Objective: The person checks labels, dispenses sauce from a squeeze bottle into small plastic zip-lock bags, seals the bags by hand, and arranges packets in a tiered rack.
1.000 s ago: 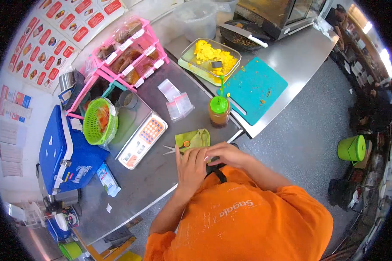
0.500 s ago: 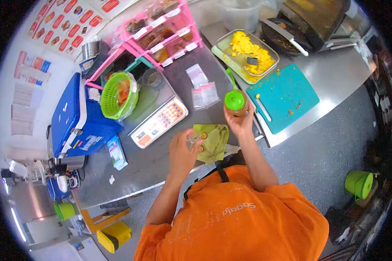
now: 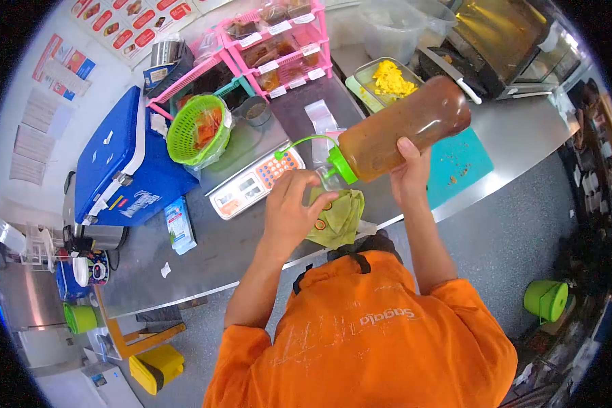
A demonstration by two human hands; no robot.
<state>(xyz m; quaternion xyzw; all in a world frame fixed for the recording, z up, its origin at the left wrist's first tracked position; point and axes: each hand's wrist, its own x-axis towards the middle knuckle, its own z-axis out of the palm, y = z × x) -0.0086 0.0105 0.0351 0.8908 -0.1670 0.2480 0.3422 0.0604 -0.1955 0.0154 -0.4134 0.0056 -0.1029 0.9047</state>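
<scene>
A loose orange T-shirt point(image 3: 387, 364) bears a pale printed word point(image 3: 387, 317). Beside the word, broken thin white lines point(image 3: 330, 331) streak the shirt; beyond it shows a black strap point(image 3: 364, 264). Short orange sleeves point(image 3: 232, 357) flank the word; the left hand point(image 3: 291, 212) and right hand point(image 3: 412, 178) are bare.

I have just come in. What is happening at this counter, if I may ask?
A person in an orange shirt holds a large bottle of brown contents in the right hand, tilted with its green cap lower. The left hand seems to hold a small clear item at the cap; I cannot tell whether anything flows. A green cloth lies nearby on the counter.
</scene>
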